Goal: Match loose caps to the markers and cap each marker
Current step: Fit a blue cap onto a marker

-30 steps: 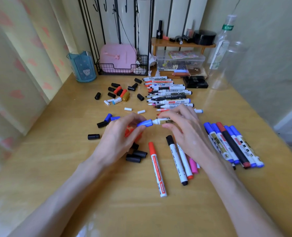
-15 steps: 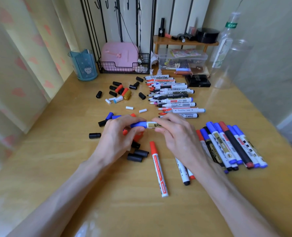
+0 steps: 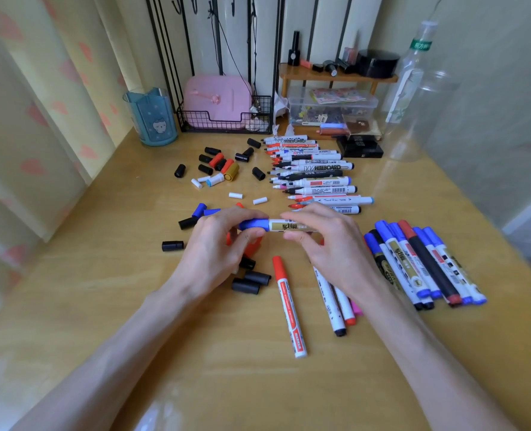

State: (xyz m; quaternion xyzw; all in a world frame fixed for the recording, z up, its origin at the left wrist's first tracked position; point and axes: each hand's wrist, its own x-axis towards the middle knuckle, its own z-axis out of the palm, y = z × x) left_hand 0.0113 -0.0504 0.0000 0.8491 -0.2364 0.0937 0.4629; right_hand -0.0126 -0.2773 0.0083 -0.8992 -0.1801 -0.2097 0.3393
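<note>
Now the left hand point(image 3: 214, 253) pinches a blue cap point(image 3: 254, 224) onto a gold-labelled marker point(image 3: 289, 227) pinched by the right hand point(image 3: 329, 244); pressed crooked, it may not seat.

Left hand point(image 3: 216, 255) and right hand point(image 3: 331, 248) pinch, fingertips close together.

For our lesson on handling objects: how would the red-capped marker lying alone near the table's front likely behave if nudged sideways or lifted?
The red-capped marker is a round barrel lying flat on the table, so a sideways nudge would probably roll it. It looks like stiff plastic, so it should lift without bending.
</note>
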